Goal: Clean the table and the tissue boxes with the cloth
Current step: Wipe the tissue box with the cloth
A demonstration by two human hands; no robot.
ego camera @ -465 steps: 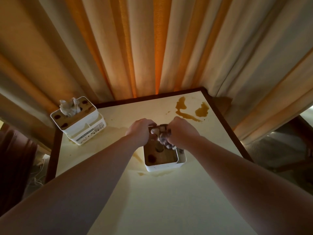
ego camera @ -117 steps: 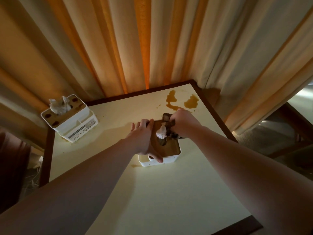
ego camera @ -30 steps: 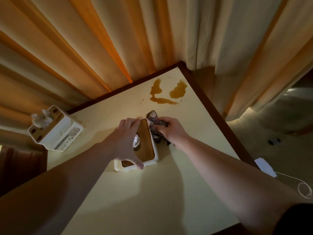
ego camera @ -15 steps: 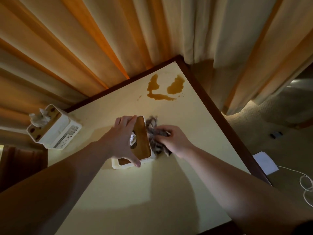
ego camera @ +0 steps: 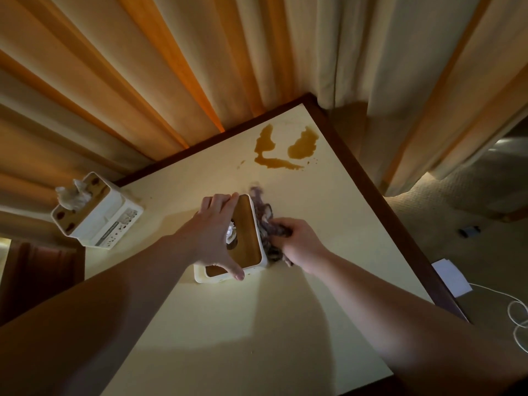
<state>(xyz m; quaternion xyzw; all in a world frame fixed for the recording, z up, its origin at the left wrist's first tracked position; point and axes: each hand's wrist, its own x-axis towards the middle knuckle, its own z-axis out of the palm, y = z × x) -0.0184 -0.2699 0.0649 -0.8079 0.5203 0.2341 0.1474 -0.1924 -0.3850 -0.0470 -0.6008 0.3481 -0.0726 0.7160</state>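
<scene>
From the head camera, a cream table with a dark wooden rim stands against pleated orange and beige curtains, one corner pointing into them. Near that far corner lies a brown spill, well apart from both hands. At the table's left edge a second tissue box stands with a crumpled tissue poking from its top; its wooden lid shows dark spots. On the carpet to the right lie a white paper and a looped white cable. The near tissue box stands around the middle of the table, its long axis running from the person toward the far corner, wooden lid facing up. The left hand grips it from above, fingers curled over the far end, thumb hooked over the near edge. The right hand clutches the bunched cloth, pressing it against the box's right side.
</scene>
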